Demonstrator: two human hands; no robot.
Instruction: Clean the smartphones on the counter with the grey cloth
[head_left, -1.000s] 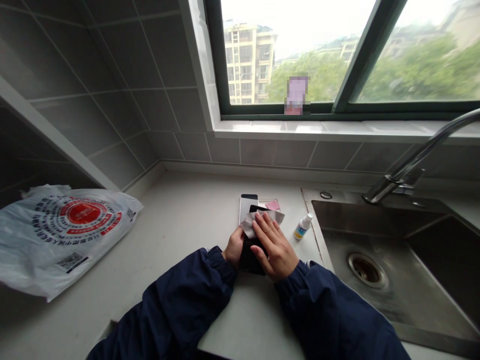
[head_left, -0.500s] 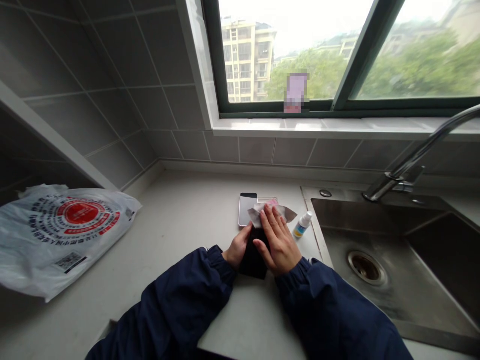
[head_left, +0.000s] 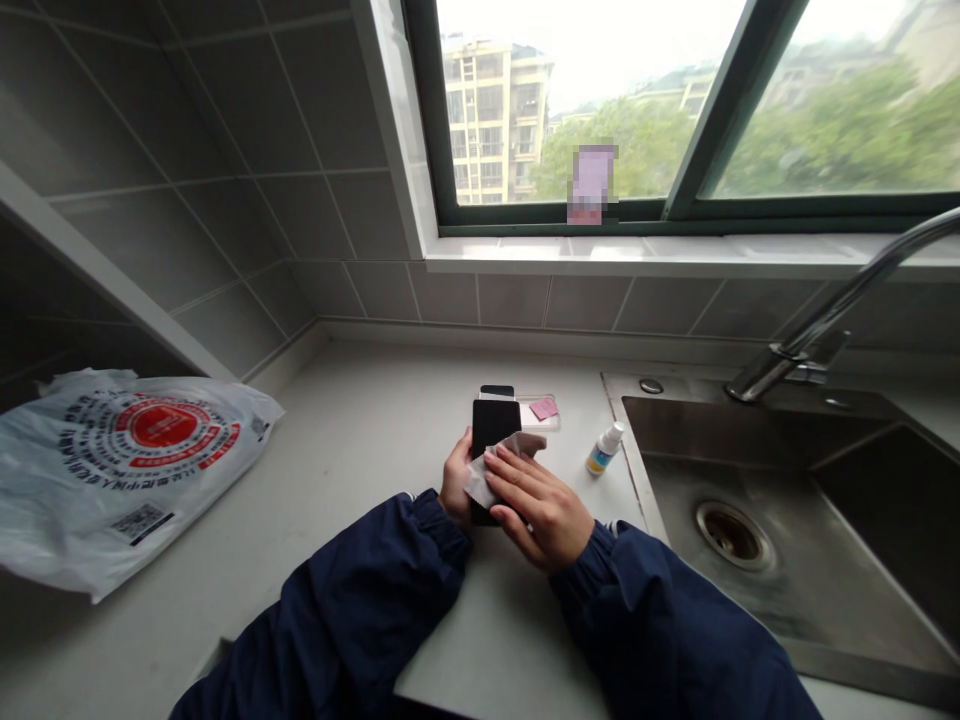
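My left hand [head_left: 455,482] grips a black smartphone [head_left: 496,424] by its left edge, above the counter. Across the phone's lower half, my right hand [head_left: 544,507] presses a crumpled whitish wipe [head_left: 484,482] against the dark screen, its fingers closed over the wipe. Behind the phone lies a light object with a dark top edge [head_left: 497,391], mostly covered by it. A clear case [head_left: 551,422] with a pink folded piece [head_left: 544,408] on it is just to the right. A small white spray bottle [head_left: 604,449] with a blue and yellow label stands beyond my right hand.
A steel sink [head_left: 795,540] with a chrome faucet [head_left: 780,355] is on the right. On the left, a white plastic bag [head_left: 67,510] with red and black print rests on the counter [head_left: 360,430]. A window with a sill [head_left: 525,250] rises behind.
My right hand and the wipe have slid down the phone toward me and left, baring its upper screen. The phone has moved slightly away and stands straighter; the clear case shows more.
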